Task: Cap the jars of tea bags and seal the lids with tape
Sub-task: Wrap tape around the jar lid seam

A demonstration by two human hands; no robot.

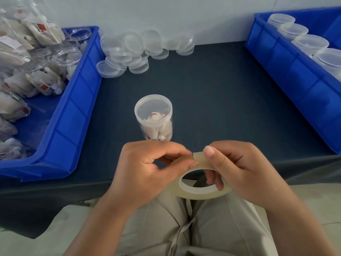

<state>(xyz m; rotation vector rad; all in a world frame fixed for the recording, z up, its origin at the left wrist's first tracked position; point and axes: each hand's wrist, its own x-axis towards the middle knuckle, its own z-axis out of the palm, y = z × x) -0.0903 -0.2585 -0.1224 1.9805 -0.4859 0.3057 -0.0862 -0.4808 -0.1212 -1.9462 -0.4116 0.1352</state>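
A clear plastic jar of tea bags (pixel 154 117) stands upright in the middle of the dark table, with a clear lid on top. Just in front of it, over the table's near edge, both hands hold a roll of clear tape (pixel 199 189). My right hand (pixel 238 170) grips the roll, thumb on its outer face and fingers through the core. My left hand (pixel 147 169) pinches at the tape's surface near the top of the roll, thumb and forefinger together.
A pile of loose clear lids (pixel 140 50) lies at the back of the table. A blue bin (pixel 73 100) on the left holds uncapped jars of tea bags. A blue bin (pixel 287 63) on the right holds a row of capped jars.
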